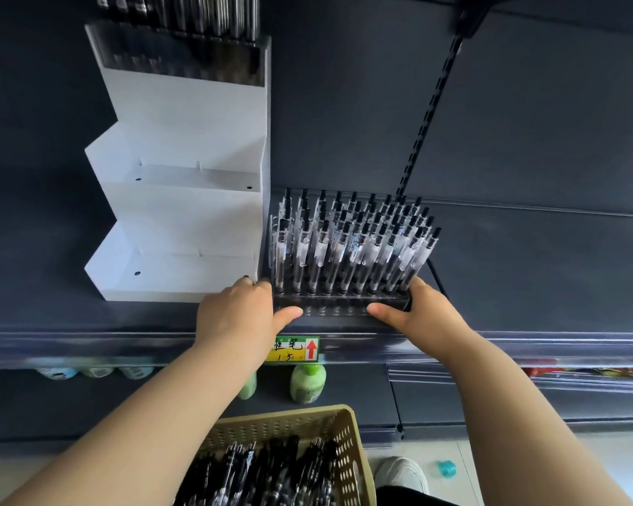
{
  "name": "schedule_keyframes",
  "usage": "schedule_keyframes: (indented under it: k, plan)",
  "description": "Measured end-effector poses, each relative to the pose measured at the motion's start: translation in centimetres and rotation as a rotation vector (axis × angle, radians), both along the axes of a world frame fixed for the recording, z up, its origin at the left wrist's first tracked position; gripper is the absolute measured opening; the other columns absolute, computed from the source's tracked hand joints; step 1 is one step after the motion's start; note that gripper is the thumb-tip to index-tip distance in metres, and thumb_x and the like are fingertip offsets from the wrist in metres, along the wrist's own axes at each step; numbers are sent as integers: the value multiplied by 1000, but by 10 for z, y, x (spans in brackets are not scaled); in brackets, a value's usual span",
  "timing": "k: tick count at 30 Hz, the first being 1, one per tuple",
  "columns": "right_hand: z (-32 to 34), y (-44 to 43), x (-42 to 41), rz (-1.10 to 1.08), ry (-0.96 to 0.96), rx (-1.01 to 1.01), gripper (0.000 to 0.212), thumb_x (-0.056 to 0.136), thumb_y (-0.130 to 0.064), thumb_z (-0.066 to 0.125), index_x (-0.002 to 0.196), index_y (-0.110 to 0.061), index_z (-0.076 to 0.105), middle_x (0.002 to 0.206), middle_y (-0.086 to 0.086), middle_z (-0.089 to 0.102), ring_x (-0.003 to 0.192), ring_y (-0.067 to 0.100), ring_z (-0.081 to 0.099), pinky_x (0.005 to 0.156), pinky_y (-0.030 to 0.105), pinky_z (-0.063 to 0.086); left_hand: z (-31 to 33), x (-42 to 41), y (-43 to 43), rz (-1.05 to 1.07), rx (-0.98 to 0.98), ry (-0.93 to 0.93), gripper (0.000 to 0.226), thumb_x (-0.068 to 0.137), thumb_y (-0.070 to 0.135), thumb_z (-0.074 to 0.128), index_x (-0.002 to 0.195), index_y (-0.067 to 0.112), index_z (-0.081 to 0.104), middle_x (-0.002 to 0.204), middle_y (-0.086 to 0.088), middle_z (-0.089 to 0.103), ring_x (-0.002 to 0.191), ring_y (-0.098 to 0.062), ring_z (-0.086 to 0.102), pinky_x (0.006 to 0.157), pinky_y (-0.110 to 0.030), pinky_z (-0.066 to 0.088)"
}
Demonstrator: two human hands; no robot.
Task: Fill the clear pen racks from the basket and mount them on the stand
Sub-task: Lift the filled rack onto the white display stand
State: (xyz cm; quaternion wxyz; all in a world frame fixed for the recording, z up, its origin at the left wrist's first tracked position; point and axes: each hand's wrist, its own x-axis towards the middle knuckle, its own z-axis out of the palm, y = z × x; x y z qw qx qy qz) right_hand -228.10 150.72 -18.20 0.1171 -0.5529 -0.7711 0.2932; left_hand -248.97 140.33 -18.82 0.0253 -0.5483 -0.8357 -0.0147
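The basket (289, 414) runs off the bottom edge; top pen rack (183, 62) blurred.

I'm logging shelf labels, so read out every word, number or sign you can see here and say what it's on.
"性笔": handwritten on the yellow price tag on the shelf edge; the tag's left end is covered.
"1 5": same tag, lower line; possibly 1.5.
Red upward arrow: the tag's right end.
Pens in the clear rack: print too small to read.
Green bottle: label too blurred to read.
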Motion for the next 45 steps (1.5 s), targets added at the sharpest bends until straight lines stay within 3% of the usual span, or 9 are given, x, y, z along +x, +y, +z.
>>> schedule_keyframes:
  k: [5,9,14,21,24,29,33,38,45]
  plan:
    - [-3,0,-2,-17,73,-2,55,76,-51,69,117,-25,45,105,-11,60,81,1,54,61,15,39,3,-4,1,13,-7,6,53,81,73,30,71,23,42,68,7,47,64,-14,51,58,-27,35]
    - [2,2,-2,-38,123,43,74,74,-49,71,134,-18,39,116,-4,59,100,16,55,72,22,38,8,-4,0,29,16,-22,54,79,74,33,62,23,38,63,6,49,57,-13,48,54,-26,32]
    - [16,3,2,-36,141,90,68,75,-49,70,130,-21,42,63,-16,43,57,-1,46,46,12,30,19,0,-3,26,115,-68,54,80,71,35,62,20,37,58,4,46,53,-14,44,45,-26,25]
    - [35,1,10,-37,160,119,71,71,-55,70,128,-19,46,97,-8,60,77,7,50,56,15,35,37,4,-8,-6,250,-171,51,81,67,38,59,21,33,59,5,42,55,-17,44,47,-27,26]
    - [47,0,10,-50,194,149,54,69,-55,71,111,-26,53,81,-18,57,63,-2,48,48,10,32,51,3,-12,-23,322,-184,51,77,69,30,58,22,31,61,7,40,59,-18,47,50,-29,27]
    - [68,-3,0,-34,274,165,46,65,-57,71,100,-33,53,81,-21,58,73,-4,53,55,16,37,76,-3,-23,-42,431,-16,60,76,66,17,76,19,54,67,7,40,57,-23,44,54,-29,29]
    - [82,-10,-18,-28,324,174,41,61,-59,69,88,-35,51,52,-23,51,51,-10,47,43,8,35,90,-18,-31,-22,448,36,65,80,60,24,84,10,65,77,-2,59,68,-30,54,62,-32,33]
    - [97,-18,-44,-2,301,207,100,48,-74,55,128,-15,47,83,-10,49,73,10,47,50,16,31,106,-39,-40,-36,464,13,79,78,61,12,111,11,64,100,-1,67,88,-27,60,75,-36,42]
    - [109,-34,-79,-17,286,341,89,59,-68,60,131,-19,44,61,-12,50,52,-1,47,39,11,31,114,-76,-52,-67,461,-35,82,74,61,7,129,21,52,126,6,58,114,-23,50,105,-34,29]
